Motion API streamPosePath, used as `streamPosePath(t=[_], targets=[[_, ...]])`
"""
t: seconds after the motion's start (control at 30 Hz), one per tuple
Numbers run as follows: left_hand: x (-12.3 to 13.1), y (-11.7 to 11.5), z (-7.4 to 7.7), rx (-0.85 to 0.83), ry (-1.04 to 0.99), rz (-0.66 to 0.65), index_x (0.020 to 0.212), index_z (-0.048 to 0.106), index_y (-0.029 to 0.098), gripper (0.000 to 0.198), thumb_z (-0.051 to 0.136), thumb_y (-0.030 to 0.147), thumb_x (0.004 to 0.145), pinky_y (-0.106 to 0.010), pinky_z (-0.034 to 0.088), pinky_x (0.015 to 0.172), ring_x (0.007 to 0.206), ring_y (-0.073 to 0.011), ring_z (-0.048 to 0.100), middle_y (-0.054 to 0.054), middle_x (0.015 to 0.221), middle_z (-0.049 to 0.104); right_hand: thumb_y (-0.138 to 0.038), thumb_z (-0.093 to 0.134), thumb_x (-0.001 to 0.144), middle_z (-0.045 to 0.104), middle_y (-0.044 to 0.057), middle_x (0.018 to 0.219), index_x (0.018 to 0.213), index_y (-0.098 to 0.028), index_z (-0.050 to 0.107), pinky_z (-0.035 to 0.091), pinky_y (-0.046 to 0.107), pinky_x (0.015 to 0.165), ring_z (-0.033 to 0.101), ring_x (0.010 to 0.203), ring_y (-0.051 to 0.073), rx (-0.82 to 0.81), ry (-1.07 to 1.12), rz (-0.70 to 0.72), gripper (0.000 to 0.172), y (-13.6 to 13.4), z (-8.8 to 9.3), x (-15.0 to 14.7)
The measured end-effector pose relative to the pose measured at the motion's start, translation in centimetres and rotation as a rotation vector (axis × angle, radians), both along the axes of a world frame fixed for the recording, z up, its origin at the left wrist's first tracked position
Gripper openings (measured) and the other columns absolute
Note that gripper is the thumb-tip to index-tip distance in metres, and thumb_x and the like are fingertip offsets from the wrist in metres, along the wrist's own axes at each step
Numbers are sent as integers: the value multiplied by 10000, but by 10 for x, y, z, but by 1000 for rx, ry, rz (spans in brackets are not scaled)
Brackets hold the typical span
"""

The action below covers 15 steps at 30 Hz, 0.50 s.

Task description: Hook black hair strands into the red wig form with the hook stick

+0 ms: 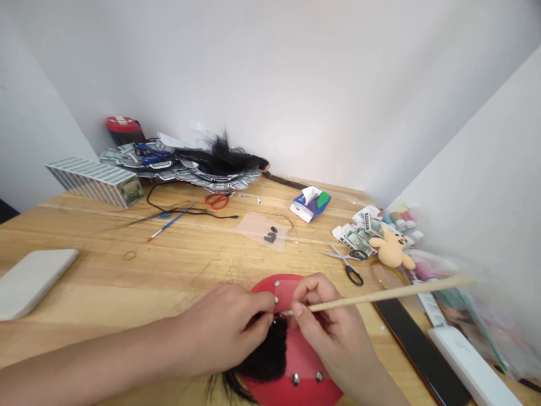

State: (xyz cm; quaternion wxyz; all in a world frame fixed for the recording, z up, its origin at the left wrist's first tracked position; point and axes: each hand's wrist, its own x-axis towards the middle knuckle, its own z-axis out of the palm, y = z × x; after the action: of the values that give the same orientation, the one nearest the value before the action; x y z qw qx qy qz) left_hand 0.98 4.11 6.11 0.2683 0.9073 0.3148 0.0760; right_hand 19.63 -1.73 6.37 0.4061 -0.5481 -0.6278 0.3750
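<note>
A red rounded piece with metal studs lies on the wooden table near me, with a tuft of black hair over it. My left hand is closed, its fingers pinching the black hair against the red piece. My right hand is closed on a thin wooden stick that runs out to the right; the stick's tip meets the hair between my two hands.
Black-handled scissors, a yellow crochet toy, small printed boxes and thread spools sit to the right. A tissue pack, a plastic bag, red scissors, a blue brush, a pile with black hair, a striped box and a grey pad lie around.
</note>
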Motion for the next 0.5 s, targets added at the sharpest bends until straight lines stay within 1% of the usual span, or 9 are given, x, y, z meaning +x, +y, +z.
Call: streamPosePath(t=[0.1, 0.17, 0.3, 0.4, 0.5], targets=[[1, -3, 4, 110, 73, -41, 799, 592, 208, 228, 406, 187, 930, -284, 275, 517, 574, -185, 635, -10, 669, 681, -191, 494, 902, 478, -73, 658, 837, -253, 502, 356, 207, 494, 461, 534, 115, 9, -12, 19, 90, 1, -2, 3], [1, -6, 7, 140, 99, -63, 824, 596, 206, 216, 409, 174, 928, -289, 303, 513, 588, -200, 659, -22, 710, 709, -191, 488, 912, 500, -68, 659, 845, -254, 504, 374, 209, 502, 485, 541, 121, 16, -27, 28, 93, 2, -3, 4], [1, -11, 9, 197, 125, -106, 855, 586, 202, 194, 416, 159, 938, -299, 346, 495, 572, -207, 658, -18, 730, 711, -187, 469, 925, 552, -57, 680, 861, -258, 508, 411, 217, 532, 539, 576, 133, 30, -37, 21, 104, 4, -5, 4], [-2, -14, 7, 226, 137, -124, 836, 564, 203, 182, 428, 136, 936, -303, 358, 482, 564, -200, 648, -10, 733, 697, -199, 473, 926, 560, -53, 691, 844, -257, 515, 423, 223, 547, 547, 588, 138, 48, -67, 1, 109, 4, -7, 4], [-6, -16, 3, 266, 139, -141, 835, 550, 212, 186, 424, 113, 929, -317, 355, 480, 560, -204, 634, -4, 732, 677, -218, 477, 928, 547, -53, 675, 846, -253, 518, 410, 221, 520, 546, 570, 138, 40, -80, -5, 99, 3, -9, 5]])
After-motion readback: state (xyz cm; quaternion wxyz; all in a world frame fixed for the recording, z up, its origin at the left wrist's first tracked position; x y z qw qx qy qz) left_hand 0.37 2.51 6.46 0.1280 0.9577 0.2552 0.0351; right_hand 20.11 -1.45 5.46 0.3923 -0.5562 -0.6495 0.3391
